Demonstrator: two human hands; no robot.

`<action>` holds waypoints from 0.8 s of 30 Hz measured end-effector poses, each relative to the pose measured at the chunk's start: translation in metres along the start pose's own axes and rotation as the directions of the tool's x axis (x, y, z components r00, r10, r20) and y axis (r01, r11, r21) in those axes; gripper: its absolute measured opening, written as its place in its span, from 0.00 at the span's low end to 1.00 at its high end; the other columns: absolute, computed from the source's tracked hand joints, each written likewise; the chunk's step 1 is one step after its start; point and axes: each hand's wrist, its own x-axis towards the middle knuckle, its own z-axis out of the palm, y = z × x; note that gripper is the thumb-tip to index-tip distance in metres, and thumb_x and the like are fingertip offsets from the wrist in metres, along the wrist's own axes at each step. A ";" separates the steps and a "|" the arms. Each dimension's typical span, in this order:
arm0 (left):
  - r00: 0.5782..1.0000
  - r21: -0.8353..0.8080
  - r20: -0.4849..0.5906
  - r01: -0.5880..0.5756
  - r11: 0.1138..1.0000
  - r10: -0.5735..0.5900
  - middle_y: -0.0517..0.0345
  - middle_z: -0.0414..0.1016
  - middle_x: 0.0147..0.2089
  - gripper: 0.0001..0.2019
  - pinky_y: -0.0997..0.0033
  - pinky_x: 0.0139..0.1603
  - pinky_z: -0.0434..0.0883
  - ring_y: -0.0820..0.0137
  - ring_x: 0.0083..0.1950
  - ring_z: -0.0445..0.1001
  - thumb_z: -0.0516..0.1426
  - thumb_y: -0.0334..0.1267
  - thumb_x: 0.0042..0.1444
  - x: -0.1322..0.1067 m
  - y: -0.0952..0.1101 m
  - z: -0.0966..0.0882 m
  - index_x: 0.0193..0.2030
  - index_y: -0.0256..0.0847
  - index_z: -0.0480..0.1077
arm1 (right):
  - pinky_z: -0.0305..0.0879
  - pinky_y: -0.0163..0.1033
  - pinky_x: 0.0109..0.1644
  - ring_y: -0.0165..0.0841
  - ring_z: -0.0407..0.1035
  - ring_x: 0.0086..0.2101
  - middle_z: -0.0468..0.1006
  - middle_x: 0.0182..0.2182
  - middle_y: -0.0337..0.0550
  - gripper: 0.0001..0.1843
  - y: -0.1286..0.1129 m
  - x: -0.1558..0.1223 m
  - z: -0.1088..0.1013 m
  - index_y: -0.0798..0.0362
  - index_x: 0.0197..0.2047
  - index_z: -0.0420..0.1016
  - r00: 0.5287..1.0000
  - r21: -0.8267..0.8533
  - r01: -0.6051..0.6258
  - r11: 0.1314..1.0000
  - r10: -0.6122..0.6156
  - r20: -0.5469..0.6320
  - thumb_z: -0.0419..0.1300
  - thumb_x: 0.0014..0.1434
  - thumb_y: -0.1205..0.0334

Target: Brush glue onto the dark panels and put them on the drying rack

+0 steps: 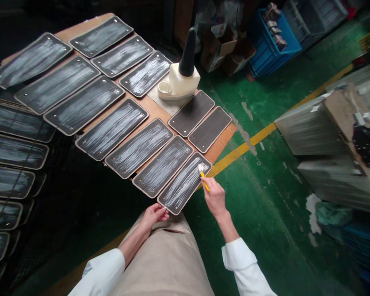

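My right hand (215, 196) is closed round a small brush (205, 181) with a yellow handle. Its white-coated bristles rest on the upper right end of the nearest black plate (185, 183). That plate is a rounded rectangle with a pale rim, small holes near its ends and streaky white coating. My left hand (156, 216) pinches its near corner, the fingertips partly hidden. Similar streaked plates, such as the neighbouring plate (163, 166), lie in slanted rows on a brown board (156, 103). Two plates, including this plain dark plate (191, 113), show no white streaks.
A cream plastic bottle (181, 82) with a tall black cone top stands on the board. At left, a dark rack (10, 154) holds more plates. Beyond lie cardboard boxes (218, 47), a blue crate (274, 45) and grey stacks (320, 127) on the green floor (265, 213).
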 end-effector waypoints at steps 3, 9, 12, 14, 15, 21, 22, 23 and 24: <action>1.000 -0.016 0.012 0.015 1.000 -0.015 0.52 0.78 0.32 0.15 0.75 0.32 0.75 0.72 0.30 0.77 0.67 0.42 0.46 0.001 -0.001 -0.001 0.34 0.34 0.72 | 0.64 0.40 0.43 0.36 0.70 0.38 0.75 0.38 0.47 0.13 -0.032 -0.039 0.013 0.52 0.50 0.71 0.984 0.040 0.032 0.999 -0.039 0.175 0.48 0.70 0.65; 0.999 -0.059 0.019 0.046 0.997 -0.045 0.53 0.78 0.31 0.13 0.76 0.31 0.75 0.73 0.29 0.76 0.68 0.39 0.45 0.004 -0.002 -0.004 0.33 0.34 0.72 | 0.66 0.39 0.42 0.35 0.71 0.38 0.75 0.40 0.42 0.09 -0.078 -0.089 0.010 0.49 0.48 0.71 0.923 0.341 -0.133 0.931 -0.009 0.386 0.51 0.68 0.65; 0.998 -0.046 0.020 0.052 0.998 -0.051 0.52 0.78 0.31 0.14 0.76 0.31 0.74 0.73 0.29 0.77 0.68 0.40 0.44 0.004 0.001 -0.003 0.32 0.34 0.72 | 0.68 0.38 0.44 0.34 0.72 0.40 0.75 0.40 0.40 0.09 -0.069 -0.075 0.001 0.48 0.47 0.72 0.929 0.435 -0.215 0.874 0.045 0.369 0.52 0.68 0.64; 0.999 -0.027 0.023 0.050 0.998 -0.049 0.52 0.78 0.31 0.15 0.75 0.31 0.75 0.72 0.29 0.77 0.68 0.42 0.43 0.004 0.003 -0.004 0.32 0.34 0.71 | 0.68 0.39 0.45 0.35 0.72 0.40 0.75 0.40 0.41 0.09 -0.055 -0.059 -0.003 0.48 0.47 0.73 0.953 0.459 -0.221 0.861 0.090 0.290 0.52 0.68 0.62; 0.999 -0.018 0.022 0.049 0.999 -0.049 0.51 0.78 0.31 0.16 0.74 0.31 0.75 0.71 0.29 0.77 0.68 0.43 0.43 0.004 0.004 -0.004 0.32 0.34 0.71 | 0.69 0.39 0.45 0.35 0.72 0.40 0.75 0.40 0.42 0.09 -0.047 -0.052 -0.004 0.49 0.47 0.73 0.966 0.458 -0.210 0.864 0.110 0.235 0.52 0.68 0.61; 0.999 0.000 0.015 0.047 0.999 -0.047 0.51 0.78 0.31 0.19 0.74 0.31 0.74 0.71 0.29 0.77 0.69 0.48 0.40 0.006 0.001 -0.003 0.31 0.36 0.72 | 0.69 0.40 0.42 0.36 0.73 0.38 0.75 0.39 0.44 0.11 -0.032 -0.045 -0.009 0.49 0.47 0.73 0.985 0.329 -0.136 0.935 0.092 0.148 0.50 0.68 0.62; 0.999 -0.001 0.002 0.046 0.999 -0.046 0.52 0.77 0.31 0.20 0.74 0.31 0.74 0.71 0.29 0.77 0.69 0.50 0.39 0.007 0.000 -0.001 0.31 0.37 0.72 | 0.69 0.39 0.41 0.36 0.73 0.37 0.75 0.38 0.43 0.10 -0.035 -0.048 -0.011 0.48 0.46 0.73 0.977 0.334 -0.140 0.932 0.075 0.201 0.51 0.68 0.63; 0.999 -0.001 -0.019 0.045 0.999 -0.045 0.53 0.77 0.30 0.20 0.75 0.30 0.73 0.72 0.29 0.76 0.69 0.51 0.38 0.007 -0.002 0.001 0.30 0.38 0.72 | 0.70 0.39 0.41 0.36 0.73 0.37 0.75 0.38 0.42 0.09 -0.037 -0.049 -0.013 0.48 0.46 0.73 0.966 0.354 -0.151 0.923 0.061 0.252 0.52 0.67 0.63; 0.998 0.000 -0.045 0.043 0.999 -0.043 0.54 0.77 0.30 0.21 0.75 0.30 0.73 0.72 0.28 0.76 0.69 0.53 0.36 0.007 -0.004 0.003 0.29 0.39 0.72 | 0.70 0.38 0.41 0.35 0.73 0.36 0.76 0.38 0.41 0.09 -0.037 -0.048 -0.016 0.47 0.45 0.73 0.955 0.387 -0.170 0.906 0.055 0.290 0.52 0.67 0.64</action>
